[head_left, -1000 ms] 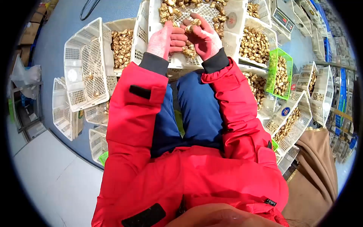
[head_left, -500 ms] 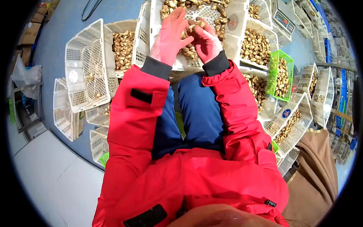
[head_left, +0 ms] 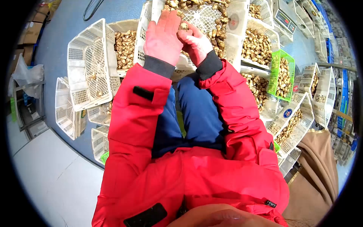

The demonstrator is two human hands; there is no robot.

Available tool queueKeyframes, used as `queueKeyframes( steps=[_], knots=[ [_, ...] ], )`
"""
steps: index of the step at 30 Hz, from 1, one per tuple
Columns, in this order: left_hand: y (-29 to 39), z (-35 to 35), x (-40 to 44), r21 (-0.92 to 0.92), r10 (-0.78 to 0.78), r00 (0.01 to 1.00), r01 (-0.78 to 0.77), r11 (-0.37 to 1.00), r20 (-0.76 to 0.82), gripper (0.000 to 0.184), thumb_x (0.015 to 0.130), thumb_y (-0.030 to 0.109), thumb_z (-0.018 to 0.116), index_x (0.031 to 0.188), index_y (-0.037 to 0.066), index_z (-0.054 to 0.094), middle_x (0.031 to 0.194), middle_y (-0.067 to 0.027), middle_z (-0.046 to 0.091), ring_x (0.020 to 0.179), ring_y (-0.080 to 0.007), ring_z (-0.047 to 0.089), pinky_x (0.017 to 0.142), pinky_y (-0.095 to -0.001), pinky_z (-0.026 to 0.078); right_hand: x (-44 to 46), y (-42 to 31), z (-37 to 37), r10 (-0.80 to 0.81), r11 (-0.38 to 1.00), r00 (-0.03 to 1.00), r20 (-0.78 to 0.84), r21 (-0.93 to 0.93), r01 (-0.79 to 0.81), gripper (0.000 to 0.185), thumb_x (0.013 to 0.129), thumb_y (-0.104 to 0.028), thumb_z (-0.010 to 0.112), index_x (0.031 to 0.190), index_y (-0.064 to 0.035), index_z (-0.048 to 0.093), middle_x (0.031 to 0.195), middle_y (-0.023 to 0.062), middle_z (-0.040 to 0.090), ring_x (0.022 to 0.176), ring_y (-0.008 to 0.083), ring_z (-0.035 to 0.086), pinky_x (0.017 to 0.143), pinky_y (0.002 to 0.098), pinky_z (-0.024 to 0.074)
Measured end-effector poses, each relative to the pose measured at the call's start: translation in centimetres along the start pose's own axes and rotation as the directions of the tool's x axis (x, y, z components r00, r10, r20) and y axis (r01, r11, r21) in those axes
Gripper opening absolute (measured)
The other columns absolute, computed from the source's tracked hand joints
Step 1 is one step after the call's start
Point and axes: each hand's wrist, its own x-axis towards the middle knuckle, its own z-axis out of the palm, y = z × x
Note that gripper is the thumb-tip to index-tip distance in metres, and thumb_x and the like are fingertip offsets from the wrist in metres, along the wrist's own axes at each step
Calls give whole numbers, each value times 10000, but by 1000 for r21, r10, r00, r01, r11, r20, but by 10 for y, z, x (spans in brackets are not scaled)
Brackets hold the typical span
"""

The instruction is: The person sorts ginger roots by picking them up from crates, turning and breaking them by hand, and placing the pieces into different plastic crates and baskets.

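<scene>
My left hand point(head_left: 163, 39), in a pink-and-white glove, lies over the left side of the central white crate point(head_left: 235, 41) with its fingers stretched out. Just right of it, my right hand point(head_left: 194, 44), gloved the same way, is closed around a small brown-and-cream mushroom point(head_left: 183, 26) held up between thumb and fingers. The two hands are close together, the right fingertips by the left palm. Inside the crate, loose mushrooms point(head_left: 219, 32) line the far and right sides, and the lattice floor shows in the middle. My hands hide the near left part.
White crates of mushrooms stand left point(head_left: 125, 49) and right point(head_left: 257, 45). A green basket point(head_left: 281, 75) of mushrooms is at the right. A tilted white crate point(head_left: 90, 72) holds only a few pieces. A digital scale point(head_left: 284, 19) stands at the upper right; a brown cloth point(head_left: 315, 166) hangs lower right.
Both hands have shifted left over the crate. My right hand has moved from beside the left fingers to near the left palm, still holding a mushroom. The left fingers have straightened.
</scene>
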Motion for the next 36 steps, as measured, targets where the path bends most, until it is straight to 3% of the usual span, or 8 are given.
queueKeyframes(
  steps=[4, 11, 19, 20, 22, 25, 29, 36],
  knots=[
    [-1, -4, 1, -23, 12, 1000, -13, 1000, -28, 470, 886, 392, 349, 1223, 66, 395, 1315, -109, 371, 1225, -263, 300, 990, -490, 220, -1, -1, 8, -54, 998, 997, -57, 3, 55, 601, 756, -87, 638, 1271, 29, 352, 694, -1, 490, 605, 89, 491, 548, 204, 385],
    [1, -2, 6, 49, 51, 994, -46, 998, -93, 462, 876, 403, 381, 1193, 70, 424, 1283, -95, 408, 1210, -247, 329, 949, -497, 276, 1, 5, 1, -76, 990, 997, 8, 121, 75, 632, 774, -67, 597, 1311, 32, 277, 800, 12, 488, 662, 87, 487, 587, 205, 400],
    [6, 8, 3, 112, -107, 993, 101, 989, 45, 481, 904, 387, 352, 1260, 64, 365, 1292, -95, 383, 1218, -225, 322, 922, -477, 327, 1, -4, -9, -85, 965, 996, 24, 252, 76, 476, 860, -103, 506, 1297, -34, 330, 929, 52, 520, 827, 132, 539, 674, 263, 454],
    [8, 4, 4, 170, -111, 993, 104, 980, 32, 474, 908, 377, 351, 1256, 54, 365, 1286, -98, 387, 1216, -229, 324, 932, -493, 323, 3, -4, -15, -105, 938, 989, 101, 341, 65, 446, 879, -84, 463, 1301, -59, 322, 962, 65, 516, 916, 170, 545, 737, 287, 468],
    [7, -4, 5, 281, -128, 992, 121, 952, 6, 461, 918, 358, 348, 1247, 35, 367, 1272, -104, 393, 1213, -238, 327, 954, -525, 315, 7, 3, -30, -126, 969, 984, 128, 228, 95, 436, 888, -89, 442, 1304, -74, 312, 1005, 88, 515, 990, 229, 534, 803, 328, 462],
    [9, -9, 1, 401, -78, 984, 138, 906, -162, 455, 922, 329, 365, 1226, -8, 377, 1242, -144, 416, 1186, -264, 371, 973, -466, 343, 5, -3, -28, -83, 896, 989, 126, 443, 19, 462, 887, -83, 443, 1318, -96, 278, 1017, 116, 528, 965, 248, 551, 769, 306, 488],
    [17, -21, 0, 456, -69, 954, 201, 867, -290, 464, 910, 309, 397, 1225, -31, 367, 1260, -178, 395, 1187, -279, 376, 974, -412, 354, 5, -2, -32, -106, 911, 985, -134, 384, 150, 486, 830, -57, 534, 1271, -52, 330, 986, 125, 548, 923, 231, 570, 729, 296, 515],
    [16, -2, 4, 481, -150, 938, 292, 827, -312, 474, 908, 278, 415, 1243, -48, 337, 1300, -198, 369, 1209, -302, 373, 988, -394, 345, -9, -18, -25, -124, 966, 992, -30, 226, 127, 448, 772, 44, 510, 1211, -18, 445, 971, 139, 598, 820, 229, 619, 716, 314, 525]
  ],
)
